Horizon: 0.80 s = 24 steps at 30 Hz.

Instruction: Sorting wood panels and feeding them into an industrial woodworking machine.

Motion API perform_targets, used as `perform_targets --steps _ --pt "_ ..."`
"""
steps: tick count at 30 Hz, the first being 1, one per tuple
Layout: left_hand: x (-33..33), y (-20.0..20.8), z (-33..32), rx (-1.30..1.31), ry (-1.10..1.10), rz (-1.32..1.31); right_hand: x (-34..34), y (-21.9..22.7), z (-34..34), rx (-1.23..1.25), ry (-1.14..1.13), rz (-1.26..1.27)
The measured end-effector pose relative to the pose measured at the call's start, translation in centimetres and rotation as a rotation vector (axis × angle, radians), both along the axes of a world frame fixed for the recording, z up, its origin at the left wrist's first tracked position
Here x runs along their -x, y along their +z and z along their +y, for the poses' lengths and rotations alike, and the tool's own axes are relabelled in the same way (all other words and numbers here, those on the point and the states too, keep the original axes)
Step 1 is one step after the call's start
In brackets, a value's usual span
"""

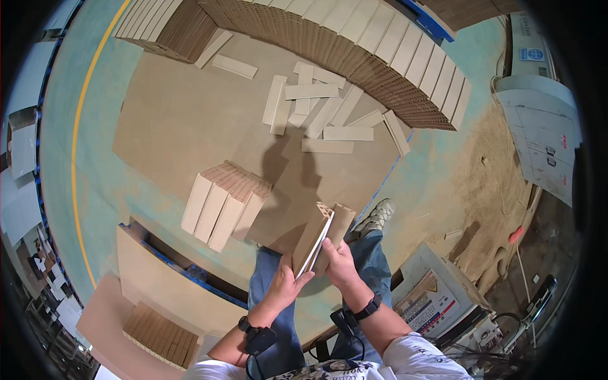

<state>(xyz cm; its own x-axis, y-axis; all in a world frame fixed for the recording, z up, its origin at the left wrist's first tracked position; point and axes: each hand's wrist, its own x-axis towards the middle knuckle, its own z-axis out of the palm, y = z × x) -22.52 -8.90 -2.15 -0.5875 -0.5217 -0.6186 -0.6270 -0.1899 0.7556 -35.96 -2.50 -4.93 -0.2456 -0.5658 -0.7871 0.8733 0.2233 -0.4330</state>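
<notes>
In the head view, the left hand [288,285] has its fingers curled round the lower end of a tan left-side board [309,244], thumb pressed across it near the end. This board is a long, straight-edged bar whose upper end shows open rectangular cells, with a bright white strip along its edge. The right hand [341,263] is wrapped round a plain, smooth-faced right-side board [342,221], thumb lying upward near the white strip; the fingertips beneath are hidden. The 2 boards are held lengthwise, close together and tilted, in front of the person's legs, above the floor.

Left of them stands a compact stack [212,209] of similar boards, its pale faces smooth and its upper side ribbed with brown cell ends. Farther off, a loose pile [320,107] of flat, pale strips lies criss-crossed on a matte brown sheet [171,120]. Behind it curves a long row [354,41] of upright boards, densely textured with hollow ends.

Powdery, sand-coloured dust [478,171] covers the right-hand floor beside a smooth pale cabinet [538,133]. At lower left, brown slats [161,334] lie side by side on a flat tan surface.
</notes>
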Motion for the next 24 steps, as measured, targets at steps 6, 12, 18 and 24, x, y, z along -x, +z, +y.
perform_targets --steps 6,12,18,24 --pt "-0.1 0.0 0.2 0.01 0.051 -0.068 -0.4 0.1 -0.2 0.049 0.005 -0.001" --pt "0.0 0.2 -0.5 -0.11 0.106 -0.01 0.0 0.9 -0.9 0.078 0.054 0.273" --pt "-0.3 1.3 -0.6 -0.856 0.367 0.17 2.4 -0.1 -0.5 0.201 0.459 1.538" --pt "-1.3 2.2 -2.0 -1.249 0.531 0.172 4.8 0.4 -0.7 0.378 0.686 1.706"
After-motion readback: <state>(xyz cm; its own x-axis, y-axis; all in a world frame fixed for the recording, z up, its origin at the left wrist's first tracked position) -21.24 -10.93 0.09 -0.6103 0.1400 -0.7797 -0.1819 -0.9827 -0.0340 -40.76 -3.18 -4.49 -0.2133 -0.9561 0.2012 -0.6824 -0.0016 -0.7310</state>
